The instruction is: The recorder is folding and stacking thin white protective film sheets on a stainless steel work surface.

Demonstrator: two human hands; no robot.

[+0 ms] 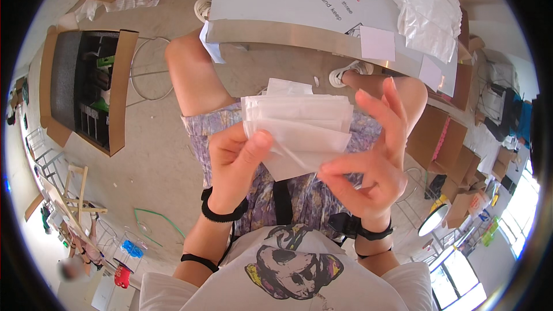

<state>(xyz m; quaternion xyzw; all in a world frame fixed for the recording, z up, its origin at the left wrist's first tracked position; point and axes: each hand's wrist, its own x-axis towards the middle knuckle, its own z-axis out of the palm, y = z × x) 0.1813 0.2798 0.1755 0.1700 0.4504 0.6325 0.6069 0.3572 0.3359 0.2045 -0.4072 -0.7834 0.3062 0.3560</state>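
Observation:
Above my lap I hold a stack of small, translucent white plastic bags (pixel 296 108), fanned slightly so that several edges show. My left hand (pixel 233 161) is closed around the stack's left side, its thumb lying on the front bag. At the lower right corner, my right hand (pixel 374 170) pinches a bag's edge between thumb and index finger. The other fingers of that hand are spread upward. The fingers of my left hand behind the stack are hidden.
A table (pixel 276 31) covered in printed protective film stands ahead, with a pile of clear plastic bags (pixel 426 11) at its right. White paper slips (pixel 377 44) hang at its edge. An open cardboard box (pixel 118 98) is on the left; more cardboard boxes (pixel 435 135) stand on the right.

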